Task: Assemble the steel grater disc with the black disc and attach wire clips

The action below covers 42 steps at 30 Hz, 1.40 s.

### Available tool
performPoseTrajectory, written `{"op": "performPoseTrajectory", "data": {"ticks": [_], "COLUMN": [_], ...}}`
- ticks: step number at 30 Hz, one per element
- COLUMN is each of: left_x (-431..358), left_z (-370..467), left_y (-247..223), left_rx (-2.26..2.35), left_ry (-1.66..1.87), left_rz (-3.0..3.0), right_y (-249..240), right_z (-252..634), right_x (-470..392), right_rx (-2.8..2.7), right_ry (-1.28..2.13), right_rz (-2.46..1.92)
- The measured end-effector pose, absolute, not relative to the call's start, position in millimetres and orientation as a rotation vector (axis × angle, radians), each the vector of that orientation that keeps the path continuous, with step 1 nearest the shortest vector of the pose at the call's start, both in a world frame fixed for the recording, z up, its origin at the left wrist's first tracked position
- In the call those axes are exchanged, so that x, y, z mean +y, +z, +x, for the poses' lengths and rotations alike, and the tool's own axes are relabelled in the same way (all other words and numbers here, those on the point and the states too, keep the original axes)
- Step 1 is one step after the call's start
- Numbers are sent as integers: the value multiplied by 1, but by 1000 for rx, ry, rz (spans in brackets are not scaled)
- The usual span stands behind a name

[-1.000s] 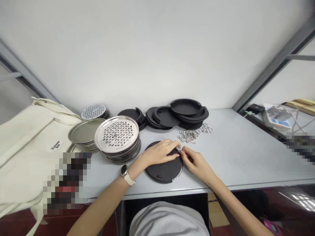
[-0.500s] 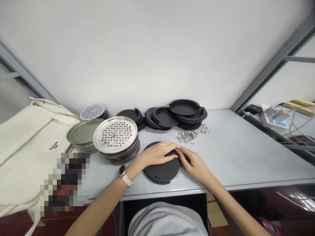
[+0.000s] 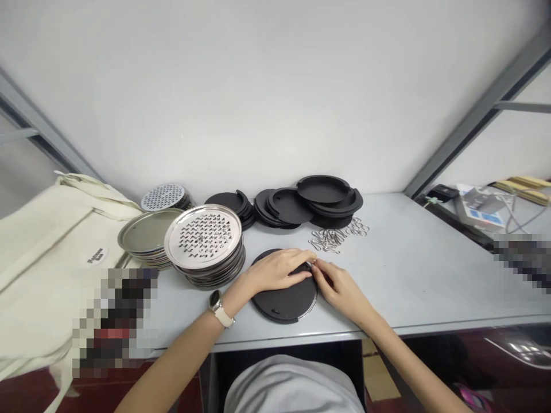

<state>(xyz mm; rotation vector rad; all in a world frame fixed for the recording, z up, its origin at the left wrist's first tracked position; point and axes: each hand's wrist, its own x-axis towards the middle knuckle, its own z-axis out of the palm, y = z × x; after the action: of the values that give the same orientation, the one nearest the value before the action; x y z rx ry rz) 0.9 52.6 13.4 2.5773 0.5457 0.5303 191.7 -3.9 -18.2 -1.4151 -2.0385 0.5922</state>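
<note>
A round black disc lies flat near the table's front edge, a thin silvery rim showing at its lower right. Across its upper part rests my left hand, its thumb and forefinger reaching to the right edge and holding the disc. At that same edge my right hand is closed in a pinch, its fingertips touching those of the left. Whatever is between the right fingertips is hidden. Just behind the hands lies a pile of small metal hooks.
Left of the disc stands a stack of round metal grater plates, beside a stack of plain round plates. Black round covers are piled along the wall. A cream bag lies at left. Another person's blurred part shows at right.
Both hands stay at the disc's right edge with hardly any movement. A blurred part of another person has come into view at the far right.
</note>
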Motion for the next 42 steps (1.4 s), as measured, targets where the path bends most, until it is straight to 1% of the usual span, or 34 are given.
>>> {"op": "performPoseTrajectory", "data": {"ticks": [10,17,24,42], "left_x": [54,55,55,57], "left_z": [2,2,2,2], "left_y": [11,11,10,6], "left_rx": [545,545,528,495], "left_ry": [555,537,540,543], "left_rz": [2527,2495,2479,2492], "right_y": [-20,-20,-17,-20], "right_z": [192,190,182,181], "right_x": [-4,-6,-11,-11], "right_rx": [-2020,-2041,-1993,-2000], "right_ry": [602,542,470,431], "right_rz": [-1433,-1434,-1542,-1565]}}
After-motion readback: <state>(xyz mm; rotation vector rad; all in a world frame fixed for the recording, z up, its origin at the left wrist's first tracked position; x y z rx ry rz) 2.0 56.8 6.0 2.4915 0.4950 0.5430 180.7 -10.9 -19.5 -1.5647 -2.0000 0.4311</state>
